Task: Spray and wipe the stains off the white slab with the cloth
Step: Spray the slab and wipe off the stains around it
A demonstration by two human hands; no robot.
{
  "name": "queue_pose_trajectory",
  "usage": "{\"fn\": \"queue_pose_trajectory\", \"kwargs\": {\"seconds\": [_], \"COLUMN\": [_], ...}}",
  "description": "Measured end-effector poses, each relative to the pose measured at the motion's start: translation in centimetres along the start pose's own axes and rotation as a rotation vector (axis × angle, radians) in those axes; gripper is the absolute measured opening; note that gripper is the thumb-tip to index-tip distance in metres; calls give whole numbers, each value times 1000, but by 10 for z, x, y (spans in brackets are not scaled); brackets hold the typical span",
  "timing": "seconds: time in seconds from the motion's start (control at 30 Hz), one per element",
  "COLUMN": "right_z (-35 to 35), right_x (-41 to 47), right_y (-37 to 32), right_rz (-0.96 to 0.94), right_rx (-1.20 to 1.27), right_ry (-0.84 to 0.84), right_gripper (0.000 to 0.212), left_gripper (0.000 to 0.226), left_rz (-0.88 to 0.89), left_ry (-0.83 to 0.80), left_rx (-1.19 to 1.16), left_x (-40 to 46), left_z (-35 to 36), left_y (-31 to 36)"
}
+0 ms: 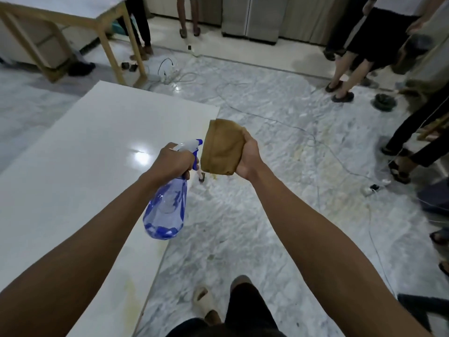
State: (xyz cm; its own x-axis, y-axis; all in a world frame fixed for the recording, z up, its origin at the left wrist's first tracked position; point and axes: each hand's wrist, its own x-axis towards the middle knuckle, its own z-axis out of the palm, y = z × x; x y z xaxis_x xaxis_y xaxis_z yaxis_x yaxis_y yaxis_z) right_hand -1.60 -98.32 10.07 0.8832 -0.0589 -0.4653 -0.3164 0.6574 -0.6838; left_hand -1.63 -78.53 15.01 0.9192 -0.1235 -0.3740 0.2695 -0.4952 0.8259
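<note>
Head view – hands: we are gripping the spray bottle [167,210] by its neck in our left hand [173,160], while our right hand [247,158] is clutching the folded cloth [222,147].
Slab: the white slab [80,152] is lying at our left, yellowish stains [130,291] near its edge.
Handling: cloth soft and light — bottle smooth, part-full, best held at the neck.

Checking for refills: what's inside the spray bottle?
The spray bottle, gripped by the left hand, holds a little liquid pooled at its base; the neck is hidden by fingers.
</note>
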Motion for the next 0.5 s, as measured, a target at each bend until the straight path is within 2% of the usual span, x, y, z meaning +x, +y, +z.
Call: {"fn": "queue_pose_trajectory", "kwargs": {"seconds": [0.17, 0.5], "right_z": [7, 14], "right_x": [92, 252], "right_y": [-41, -99], "right_rz": [58, 229], "right_rx": [-50, -173], "right_ry": [-22, -98], "right_gripper": [64, 64], "left_gripper": [43, 21], "left_rz": [-52, -174], "left_ry": [25, 110], "left_rx": [-34, -54], "left_x": [88, 214], "left_z": [7, 33], "left_y": [30, 79]}}
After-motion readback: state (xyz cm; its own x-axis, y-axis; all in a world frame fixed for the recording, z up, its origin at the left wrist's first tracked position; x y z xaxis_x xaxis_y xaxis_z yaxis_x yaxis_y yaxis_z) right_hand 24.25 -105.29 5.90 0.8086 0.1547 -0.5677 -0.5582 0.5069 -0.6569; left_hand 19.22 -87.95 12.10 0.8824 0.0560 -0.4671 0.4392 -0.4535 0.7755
